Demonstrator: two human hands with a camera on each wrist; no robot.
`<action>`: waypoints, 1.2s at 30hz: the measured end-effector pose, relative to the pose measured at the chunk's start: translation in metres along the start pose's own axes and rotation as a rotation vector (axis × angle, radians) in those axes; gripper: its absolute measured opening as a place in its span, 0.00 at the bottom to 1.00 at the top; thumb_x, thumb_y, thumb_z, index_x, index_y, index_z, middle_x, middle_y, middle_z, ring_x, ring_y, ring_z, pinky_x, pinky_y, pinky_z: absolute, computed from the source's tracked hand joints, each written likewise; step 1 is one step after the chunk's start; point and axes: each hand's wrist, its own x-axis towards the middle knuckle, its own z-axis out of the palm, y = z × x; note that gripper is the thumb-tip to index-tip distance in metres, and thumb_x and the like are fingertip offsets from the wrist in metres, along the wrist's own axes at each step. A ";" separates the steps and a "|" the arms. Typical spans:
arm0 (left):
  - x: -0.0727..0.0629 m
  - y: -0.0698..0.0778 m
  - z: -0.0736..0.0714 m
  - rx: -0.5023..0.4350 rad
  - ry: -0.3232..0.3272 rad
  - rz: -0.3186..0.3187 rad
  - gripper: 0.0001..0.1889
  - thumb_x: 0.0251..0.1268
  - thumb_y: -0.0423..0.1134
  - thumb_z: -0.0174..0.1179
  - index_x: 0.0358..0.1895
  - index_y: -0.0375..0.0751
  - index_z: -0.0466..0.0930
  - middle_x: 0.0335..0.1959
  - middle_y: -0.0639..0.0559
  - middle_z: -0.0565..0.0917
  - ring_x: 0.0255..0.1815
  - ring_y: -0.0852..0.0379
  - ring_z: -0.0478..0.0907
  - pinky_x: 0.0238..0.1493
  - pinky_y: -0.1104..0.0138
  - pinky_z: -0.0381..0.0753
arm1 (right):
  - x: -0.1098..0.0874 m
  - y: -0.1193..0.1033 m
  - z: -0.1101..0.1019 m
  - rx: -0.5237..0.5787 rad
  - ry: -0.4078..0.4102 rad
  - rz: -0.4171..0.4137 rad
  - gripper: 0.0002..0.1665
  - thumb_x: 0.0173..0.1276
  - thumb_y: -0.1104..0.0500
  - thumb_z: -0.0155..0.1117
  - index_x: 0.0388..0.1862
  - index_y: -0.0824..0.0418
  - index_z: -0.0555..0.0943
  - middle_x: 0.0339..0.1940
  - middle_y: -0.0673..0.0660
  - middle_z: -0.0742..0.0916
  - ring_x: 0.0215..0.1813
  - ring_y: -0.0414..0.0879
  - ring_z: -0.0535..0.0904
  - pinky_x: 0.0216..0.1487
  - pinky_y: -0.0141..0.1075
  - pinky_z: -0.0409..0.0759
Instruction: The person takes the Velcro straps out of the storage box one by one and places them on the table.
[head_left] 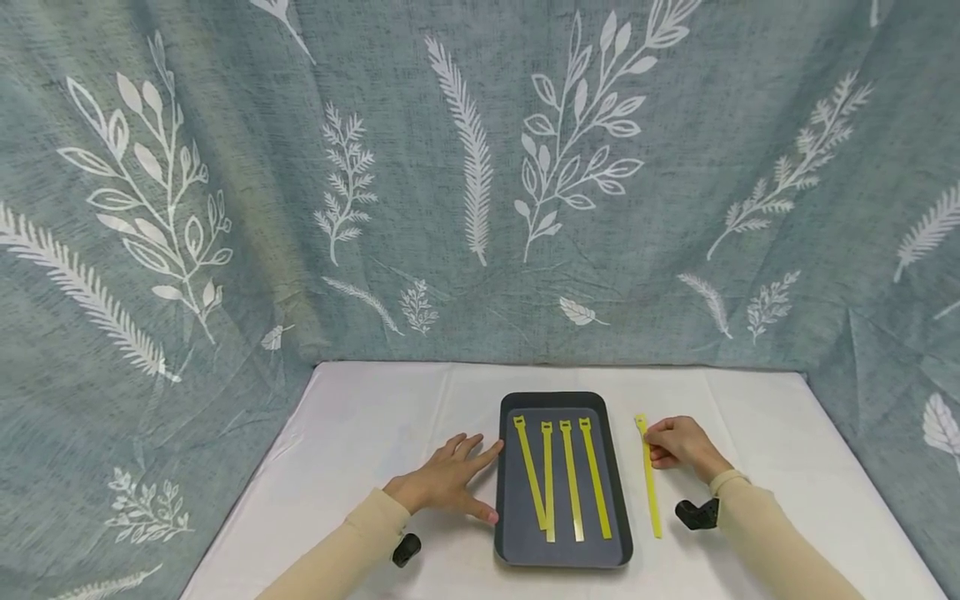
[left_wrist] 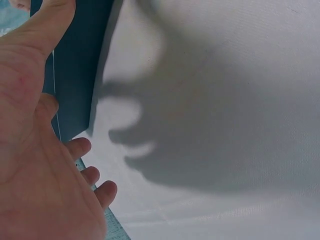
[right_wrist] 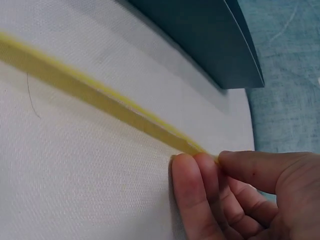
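Note:
Beside the right wall of a dark grey tray (head_left: 517, 546), my right hand (head_left: 682, 446) pinches a yellow strap (head_left: 651, 492) with a slotted head, like a hook-and-loop cable tie. In the right wrist view, thumb and fingertips hold the strap (right_wrist: 115, 107) near one end, and its length runs off to the upper left. My left hand (head_left: 450, 479) is at the tray's left side, fingers spread, with thumb and forefinger at the rim. Several more yellow cable ties (head_left: 572, 483) lie lengthwise in the tray, heads at the far end; the two leftmost meet at their near ends.
The tray stands on a white-covered table (head_left: 375, 400). A patterned blue-green curtain (head_left: 420, 208) hangs behind the table and along its sides. Small black devices (head_left: 699, 514) are at both wrists, next to the beige sleeves.

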 end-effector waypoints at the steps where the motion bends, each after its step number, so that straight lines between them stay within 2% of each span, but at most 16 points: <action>1: 0.000 0.000 0.001 -0.003 -0.004 -0.004 0.58 0.51 0.64 0.74 0.83 0.54 0.50 0.83 0.38 0.51 0.83 0.31 0.43 0.79 0.37 0.49 | 0.000 0.001 0.001 -0.003 0.001 -0.002 0.10 0.72 0.67 0.59 0.45 0.75 0.78 0.21 0.53 0.82 0.22 0.39 0.80 0.28 0.33 0.85; 6: -0.001 -0.001 0.004 -0.001 -0.018 -0.014 0.58 0.51 0.65 0.74 0.83 0.55 0.50 0.83 0.39 0.51 0.83 0.31 0.44 0.79 0.37 0.50 | 0.000 0.005 0.003 -0.033 0.010 0.004 0.08 0.71 0.67 0.60 0.42 0.74 0.78 0.19 0.53 0.81 0.21 0.39 0.80 0.27 0.33 0.85; 13: 0.004 -0.002 -0.001 0.048 -0.007 0.007 0.59 0.52 0.67 0.71 0.83 0.56 0.47 0.83 0.39 0.51 0.83 0.31 0.45 0.78 0.38 0.52 | 0.000 -0.004 -0.002 -0.067 0.009 -0.010 0.08 0.70 0.66 0.61 0.41 0.72 0.75 0.19 0.52 0.80 0.19 0.39 0.79 0.26 0.33 0.84; 19: 0.007 -0.002 -0.005 0.037 -0.032 0.006 0.59 0.53 0.67 0.71 0.83 0.57 0.46 0.83 0.38 0.50 0.83 0.31 0.43 0.79 0.39 0.51 | 0.000 -0.015 -0.012 -0.091 -0.020 -0.031 0.17 0.74 0.58 0.60 0.48 0.74 0.75 0.20 0.50 0.80 0.19 0.37 0.77 0.26 0.32 0.83; 23: 0.006 0.002 -0.008 0.046 -0.053 -0.008 0.59 0.53 0.66 0.72 0.83 0.56 0.46 0.83 0.39 0.51 0.83 0.32 0.45 0.79 0.39 0.52 | 0.001 -0.040 -0.018 -0.062 -0.015 -0.058 0.26 0.77 0.53 0.58 0.57 0.76 0.72 0.23 0.48 0.79 0.21 0.36 0.76 0.28 0.30 0.82; 27: 0.005 0.003 -0.008 0.051 -0.070 -0.027 0.58 0.53 0.66 0.72 0.83 0.57 0.47 0.83 0.39 0.52 0.83 0.33 0.46 0.79 0.41 0.53 | 0.004 -0.078 -0.010 -0.037 -0.047 -0.093 0.31 0.78 0.50 0.57 0.65 0.76 0.69 0.27 0.48 0.79 0.24 0.35 0.74 0.32 0.30 0.83; 29: 0.004 0.003 -0.008 0.046 -0.068 -0.028 0.58 0.54 0.65 0.72 0.83 0.56 0.47 0.83 0.39 0.52 0.83 0.32 0.46 0.79 0.40 0.53 | 0.003 -0.098 -0.002 -0.026 -0.083 -0.119 0.32 0.79 0.49 0.55 0.67 0.75 0.68 0.29 0.49 0.79 0.26 0.36 0.74 0.34 0.30 0.84; 32: 0.005 0.003 -0.009 0.047 -0.068 -0.027 0.58 0.54 0.65 0.72 0.83 0.55 0.47 0.82 0.38 0.53 0.83 0.32 0.47 0.79 0.40 0.54 | 0.001 -0.121 0.013 -0.004 -0.152 -0.143 0.34 0.81 0.47 0.51 0.70 0.73 0.67 0.36 0.53 0.82 0.33 0.40 0.80 0.39 0.33 0.85; 36: 0.005 0.003 -0.009 0.064 -0.073 -0.020 0.58 0.54 0.66 0.71 0.83 0.55 0.47 0.82 0.37 0.54 0.82 0.31 0.49 0.78 0.40 0.56 | 0.002 -0.134 0.036 0.065 -0.251 -0.162 0.33 0.83 0.47 0.46 0.72 0.73 0.67 0.48 0.63 0.85 0.46 0.48 0.87 0.47 0.36 0.87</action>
